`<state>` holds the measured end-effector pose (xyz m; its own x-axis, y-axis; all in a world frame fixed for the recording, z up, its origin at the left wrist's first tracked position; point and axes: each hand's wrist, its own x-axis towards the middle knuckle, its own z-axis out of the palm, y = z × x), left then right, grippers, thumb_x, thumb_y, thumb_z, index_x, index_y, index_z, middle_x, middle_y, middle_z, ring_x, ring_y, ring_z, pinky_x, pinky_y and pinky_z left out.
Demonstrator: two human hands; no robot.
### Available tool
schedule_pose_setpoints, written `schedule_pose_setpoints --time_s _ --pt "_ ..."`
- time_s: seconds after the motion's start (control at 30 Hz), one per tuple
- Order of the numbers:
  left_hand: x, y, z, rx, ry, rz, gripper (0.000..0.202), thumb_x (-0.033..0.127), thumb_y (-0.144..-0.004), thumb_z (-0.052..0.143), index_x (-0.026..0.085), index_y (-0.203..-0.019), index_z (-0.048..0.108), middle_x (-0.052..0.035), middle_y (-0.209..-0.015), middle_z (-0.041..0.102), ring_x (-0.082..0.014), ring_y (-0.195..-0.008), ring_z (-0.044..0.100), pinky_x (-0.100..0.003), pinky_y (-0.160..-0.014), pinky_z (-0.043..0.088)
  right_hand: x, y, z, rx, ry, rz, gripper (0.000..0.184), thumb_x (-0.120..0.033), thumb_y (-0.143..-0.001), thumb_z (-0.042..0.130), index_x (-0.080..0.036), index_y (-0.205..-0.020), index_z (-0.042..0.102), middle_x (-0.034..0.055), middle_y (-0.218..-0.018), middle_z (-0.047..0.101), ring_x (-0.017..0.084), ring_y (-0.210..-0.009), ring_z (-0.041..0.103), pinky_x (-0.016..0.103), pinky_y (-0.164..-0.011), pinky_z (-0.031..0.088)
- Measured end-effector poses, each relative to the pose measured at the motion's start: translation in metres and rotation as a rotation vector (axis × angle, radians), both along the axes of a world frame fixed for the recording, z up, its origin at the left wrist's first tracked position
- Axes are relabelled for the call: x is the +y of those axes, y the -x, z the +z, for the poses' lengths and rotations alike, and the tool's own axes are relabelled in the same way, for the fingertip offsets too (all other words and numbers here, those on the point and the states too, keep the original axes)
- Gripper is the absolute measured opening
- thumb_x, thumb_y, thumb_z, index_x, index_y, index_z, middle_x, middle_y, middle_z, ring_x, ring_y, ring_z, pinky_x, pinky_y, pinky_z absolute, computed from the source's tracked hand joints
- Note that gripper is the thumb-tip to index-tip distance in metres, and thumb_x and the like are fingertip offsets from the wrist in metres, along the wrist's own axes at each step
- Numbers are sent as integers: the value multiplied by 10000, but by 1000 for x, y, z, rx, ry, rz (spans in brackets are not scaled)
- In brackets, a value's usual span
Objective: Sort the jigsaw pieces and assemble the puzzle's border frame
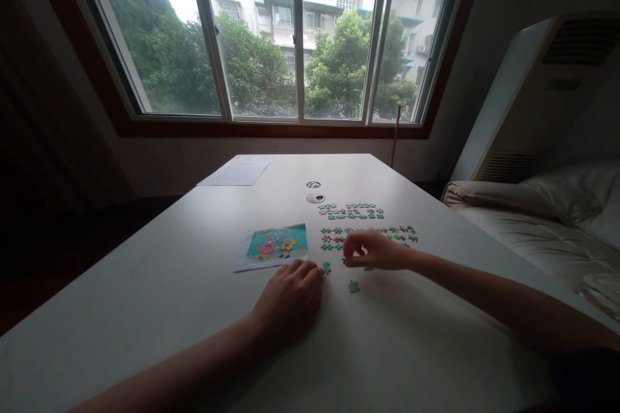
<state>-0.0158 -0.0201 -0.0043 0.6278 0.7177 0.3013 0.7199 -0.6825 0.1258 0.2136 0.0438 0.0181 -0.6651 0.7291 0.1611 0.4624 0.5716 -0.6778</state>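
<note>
My right hand is closed in a pinch just above the table, with a small green puzzle piece at its fingertips, mostly hidden. To its left, my left hand rests on the table, fingers loosely laid down. Its fingertips are beside or touching a green puzzle piece. Nearer to me lies a loose green puzzle piece. Another piece shows partly under my right hand. A cartoon picture sheet lies just beyond my left hand.
Rows of loose puzzle pieces spread beyond my right hand. Two round grommets are set in the white table. White paper lies at the far left corner. A sofa stands right of the table, a window beyond.
</note>
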Motion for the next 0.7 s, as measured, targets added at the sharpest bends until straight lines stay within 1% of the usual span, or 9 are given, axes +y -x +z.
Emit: schedule_pose_setpoints --time_s 0.07,0.13,0.27,0.37,0.47,0.63,0.7 --pt "-4 -2 1 13 -18 -6 225 136 -817 423 174 -995 555 -75 -990 580 -224 -936 508 -391 -820 436 -23 6 0 1 24 45 210 -343 -708 641 -155 -791 601 0 -715 620 81 -600 509 185 -536 385" --pt "-7 -3 2 19 -32 -16 217 137 -830 409 177 -982 559 -74 -977 582 -221 -925 512 -389 -818 437 -36 11 1 -2 27 89 186 -328 -714 641 -165 -798 608 -8 -722 624 83 -616 517 185 -549 387" --pt "-10 0 2 26 -32 -26 208 128 -835 400 174 -957 562 -74 -956 585 -221 -908 515 -382 -795 451 -42 17 3 -25 -69 151 167 -308 -719 645 -181 -827 627 -2 -779 634 98 -673 539 203 -616 410" --pt "-11 5 0 1 -39 -30 208 120 -832 396 174 -949 559 -75 -952 588 -217 -896 518 -374 -778 461 -43 12 1 -4 -147 106 164 -304 -753 614 -182 -863 629 24 -836 631 115 -726 549 223 -657 427" --pt "-13 6 -1 -35 -42 -61 216 128 -835 393 177 -971 553 -77 -960 588 -216 -896 518 -375 -777 462 -47 -2 -8 30 -185 44 126 -263 -801 551 -184 -864 627 40 -851 618 124 -767 559 242 -708 440" --pt "-22 -3 2 -11 25 -144 230 149 -830 419 189 -1021 540 -76 -953 583 -221 -888 515 -378 -786 456 -56 -27 -26 21 -215 -2 186 -242 -815 523 -207 -970 619 61 -956 555 129 -830 556 261 -763 451" --pt "-29 -7 4 20 43 -174 265 171 -831 438 193 -1082 521 -79 -1024 579 -232 -918 512 -398 -811 446 -60 -30 -28 6 -220 -12 219 -246 -821 514 -215 -1017 608 65 -988 541 129 -841 554 266 -774 453"
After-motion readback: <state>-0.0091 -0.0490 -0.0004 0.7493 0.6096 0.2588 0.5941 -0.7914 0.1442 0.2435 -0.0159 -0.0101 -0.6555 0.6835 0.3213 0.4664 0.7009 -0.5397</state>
